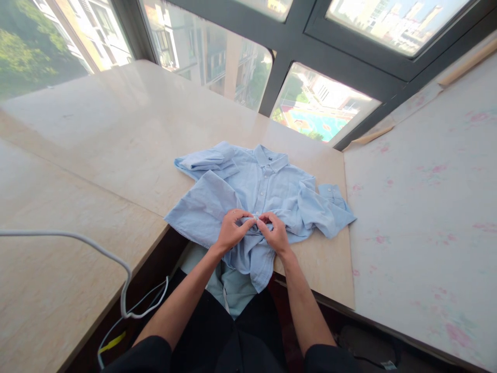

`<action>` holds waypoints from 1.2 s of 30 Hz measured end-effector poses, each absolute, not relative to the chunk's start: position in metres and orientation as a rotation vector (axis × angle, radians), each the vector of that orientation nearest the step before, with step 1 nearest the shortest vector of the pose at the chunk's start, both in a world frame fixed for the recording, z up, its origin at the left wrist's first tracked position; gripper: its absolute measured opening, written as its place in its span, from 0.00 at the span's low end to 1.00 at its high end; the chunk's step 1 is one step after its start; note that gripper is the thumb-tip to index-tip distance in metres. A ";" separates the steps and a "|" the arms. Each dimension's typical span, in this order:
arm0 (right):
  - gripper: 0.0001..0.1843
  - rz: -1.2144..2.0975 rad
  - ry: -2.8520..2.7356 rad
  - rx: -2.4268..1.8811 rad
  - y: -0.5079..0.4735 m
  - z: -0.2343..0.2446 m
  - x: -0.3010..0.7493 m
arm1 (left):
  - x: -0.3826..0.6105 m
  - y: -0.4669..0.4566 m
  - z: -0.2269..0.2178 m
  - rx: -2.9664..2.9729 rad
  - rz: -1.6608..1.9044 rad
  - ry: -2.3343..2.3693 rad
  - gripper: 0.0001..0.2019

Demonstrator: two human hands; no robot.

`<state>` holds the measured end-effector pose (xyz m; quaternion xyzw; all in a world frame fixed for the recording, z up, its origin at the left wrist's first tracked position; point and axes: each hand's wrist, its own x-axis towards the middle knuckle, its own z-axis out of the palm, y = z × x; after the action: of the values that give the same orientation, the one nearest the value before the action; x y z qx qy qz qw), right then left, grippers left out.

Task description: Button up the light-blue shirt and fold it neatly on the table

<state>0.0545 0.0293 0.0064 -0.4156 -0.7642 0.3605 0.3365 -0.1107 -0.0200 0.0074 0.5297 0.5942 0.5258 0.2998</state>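
Observation:
A light blue button-up shirt lies front up on the stone sill, its collar toward the window and its lower hem hanging over the near edge. My left hand pinches the front placket low on the shirt. Close against it, my right hand pinches the same spot from the other side, fingertips almost meeting. A small button seems to sit between the fingertips, but it is too small to make out clearly. One sleeve is folded on the left; the other sleeve spreads to the right with its cuff showing.
The beige stone sill runs left and back to the dark-framed windows. A white cable loops over the sill's near left edge. On the right stands a wall with floral paper.

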 end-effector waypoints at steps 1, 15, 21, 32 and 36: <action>0.10 0.918 -2.030 -1.066 0.029 0.006 0.055 | -0.111 -0.020 0.007 1.407 1.393 1.580 0.04; 0.13 1.084 -1.526 -1.161 0.025 0.000 0.067 | -0.112 -0.021 0.007 1.374 1.364 1.608 0.06; 0.14 1.204 -1.227 -1.153 0.022 -0.008 0.075 | -0.108 -0.018 0.003 1.530 1.314 1.661 0.14; 0.16 1.156 -1.842 -1.023 0.017 0.021 0.077 | -0.102 -0.012 0.013 1.821 0.950 1.815 0.13; 0.18 1.165 -1.869 -0.981 0.018 0.022 0.076 | -0.101 -0.013 0.013 1.831 0.917 1.823 0.12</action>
<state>0.0761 0.0180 0.0217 -0.3799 -0.7240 0.4514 0.3574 -0.1012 -0.0130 0.0133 0.6545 0.6517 0.3278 0.1988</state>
